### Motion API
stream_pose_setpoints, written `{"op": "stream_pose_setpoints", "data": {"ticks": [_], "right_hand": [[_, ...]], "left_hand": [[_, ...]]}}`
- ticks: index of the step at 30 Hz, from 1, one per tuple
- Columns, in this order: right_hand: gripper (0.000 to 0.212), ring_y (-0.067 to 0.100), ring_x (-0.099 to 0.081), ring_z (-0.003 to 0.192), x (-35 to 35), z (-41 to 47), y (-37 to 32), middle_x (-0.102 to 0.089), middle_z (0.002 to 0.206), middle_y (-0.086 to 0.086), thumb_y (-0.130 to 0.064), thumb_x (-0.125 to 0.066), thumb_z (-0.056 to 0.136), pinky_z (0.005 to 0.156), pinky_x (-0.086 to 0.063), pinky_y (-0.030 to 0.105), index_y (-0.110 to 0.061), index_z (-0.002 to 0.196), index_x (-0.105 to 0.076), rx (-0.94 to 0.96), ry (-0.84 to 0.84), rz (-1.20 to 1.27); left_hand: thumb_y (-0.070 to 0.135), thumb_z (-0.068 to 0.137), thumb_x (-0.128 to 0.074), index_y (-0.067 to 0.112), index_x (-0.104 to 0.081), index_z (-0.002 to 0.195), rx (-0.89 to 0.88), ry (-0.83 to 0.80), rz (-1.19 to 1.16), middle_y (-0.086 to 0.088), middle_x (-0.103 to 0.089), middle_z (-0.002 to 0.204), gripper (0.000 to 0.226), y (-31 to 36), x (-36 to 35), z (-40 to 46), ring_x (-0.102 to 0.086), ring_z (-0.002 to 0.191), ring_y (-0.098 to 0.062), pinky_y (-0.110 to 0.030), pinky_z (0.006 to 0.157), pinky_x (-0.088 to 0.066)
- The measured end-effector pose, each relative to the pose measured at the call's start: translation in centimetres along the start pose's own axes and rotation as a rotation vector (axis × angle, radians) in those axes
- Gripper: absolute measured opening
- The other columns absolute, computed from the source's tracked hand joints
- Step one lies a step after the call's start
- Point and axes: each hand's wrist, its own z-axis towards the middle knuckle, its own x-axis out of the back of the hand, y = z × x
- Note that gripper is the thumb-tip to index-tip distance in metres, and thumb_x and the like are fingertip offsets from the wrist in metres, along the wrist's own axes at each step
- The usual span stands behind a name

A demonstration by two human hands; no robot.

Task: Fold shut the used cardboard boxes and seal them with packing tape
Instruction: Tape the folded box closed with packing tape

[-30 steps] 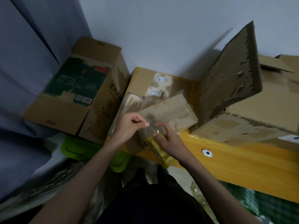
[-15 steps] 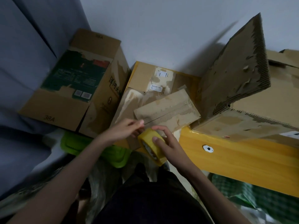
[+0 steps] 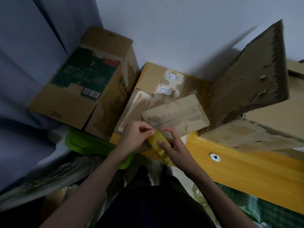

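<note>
A yellowish roll of packing tape (image 3: 160, 148) is held in front of me at the near edge of the yellow table. My right hand (image 3: 175, 146) grips the roll from the right, thumb on its outer face. My left hand (image 3: 134, 136) pinches at the roll's top edge with thumb and forefinger. Just beyond the hands lies a small flat cardboard box (image 3: 176, 116), folded shut, on top of a wider worn box (image 3: 158, 89) with white labels. A large box (image 3: 266, 102) at the right has one torn flap standing up.
A green-printed box (image 3: 85, 83) marked 38A lies on its side at the left against grey fabric. A green plastic lid (image 3: 92, 145) sits below it. The yellow wooden table (image 3: 246, 175) runs to the right. Plastic wrapping lies on the floor around my legs.
The tape roll has come off the small box toward me and turned. My left hand moved from the box flap to the roll's edge. The view shifted slightly.
</note>
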Motion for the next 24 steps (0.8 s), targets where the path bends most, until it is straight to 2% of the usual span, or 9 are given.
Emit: {"op": "stream_pose_setpoints", "data": {"ticks": [5,8,11,13,15,17,21,24], "right_hand": [[0.034,0.038,-0.069,0.093,0.3,0.0,0.1,-0.073,0.105,0.012,-0.028,-0.060,0.101,0.082,-0.053,0.063,-0.039,0.131,-0.047,0.005,-0.019,-0.018],[0.035,0.037,-0.070,0.088,0.4,-0.1,0.1,-0.074,0.102,0.010,-0.032,-0.062,0.100,0.078,-0.055,0.061,-0.040,0.130,-0.046,0.008,-0.001,-0.056],[0.037,0.024,-0.067,0.072,0.5,-0.1,0.0,-0.072,0.086,0.007,-0.044,-0.062,0.097,0.069,-0.055,0.051,-0.035,0.127,-0.043,-0.024,0.075,-0.191],[0.040,0.015,-0.059,0.067,1.0,-0.2,-0.2,-0.064,0.080,0.001,-0.052,-0.060,0.095,0.062,-0.048,0.039,-0.031,0.125,-0.045,-0.059,0.132,-0.287],[0.038,0.011,-0.061,0.082,1.6,-0.4,-0.4,-0.063,0.094,-0.004,-0.056,-0.059,0.094,0.072,-0.052,0.038,-0.030,0.120,-0.049,-0.116,0.169,-0.277],[0.038,0.017,-0.063,0.095,1.9,-0.4,-0.5,-0.063,0.102,-0.003,-0.058,-0.060,0.091,0.084,-0.056,0.046,-0.030,0.116,-0.051,-0.160,0.180,-0.259],[0.045,0.019,-0.063,0.098,1.7,-0.5,-0.1,-0.063,0.105,0.000,-0.058,-0.065,0.087,0.086,-0.056,0.046,-0.026,0.115,-0.051,-0.231,0.152,-0.325],[0.043,0.019,-0.062,0.100,1.6,-0.7,0.9,-0.062,0.106,0.001,-0.048,-0.066,0.090,0.090,-0.053,0.043,-0.018,0.118,-0.054,-0.329,0.136,-0.259]], "left_hand": [[0.025,0.089,-0.074,0.018,-0.079,0.099,0.051,0.012,0.018,0.005,-0.075,0.093,0.014,0.3,0.0,0.8,-0.066,0.092,-0.008,-0.027,0.081,-0.054],[0.025,0.096,-0.065,0.016,-0.074,0.102,0.079,-0.006,0.101,0.003,-0.069,0.098,0.014,0.5,-1.1,1.1,-0.062,0.097,-0.013,-0.028,0.077,-0.047],[0.025,0.103,-0.051,0.019,-0.062,0.103,0.101,-0.046,0.166,0.001,-0.062,0.101,0.013,0.9,-1.7,1.3,-0.058,0.098,-0.018,-0.036,0.081,-0.047],[0.025,0.104,-0.047,0.018,-0.059,0.105,0.110,-0.036,0.133,-0.001,-0.060,0.104,0.015,1.1,-1.0,2.1,-0.058,0.097,-0.019,-0.038,0.081,-0.049],[0.024,0.104,-0.047,0.014,-0.059,0.108,0.110,-0.013,0.146,-0.004,-0.060,0.108,0.017,1.2,0.1,3.4,-0.057,0.098,-0.020,-0.035,0.079,-0.046],[0.022,0.104,-0.047,0.012,-0.060,0.111,0.105,0.021,0.174,-0.004,-0.058,0.109,0.018,1.0,1.2,5.0,-0.055,0.100,-0.018,-0.032,0.079,-0.042],[0.022,0.104,-0.048,0.012,-0.060,0.115,0.095,0.093,0.213,0.000,-0.055,0.108,0.019,0.6,3.2,8.1,-0.052,0.100,-0.015,-0.031,0.080,-0.039],[0.020,0.104,-0.048,0.012,-0.059,0.116,0.088,0.016,0.238,-0.001,-0.056,0.111,0.018,-0.8,3.3,9.3,-0.053,0.105,-0.018,-0.032,0.084,-0.041]]}}
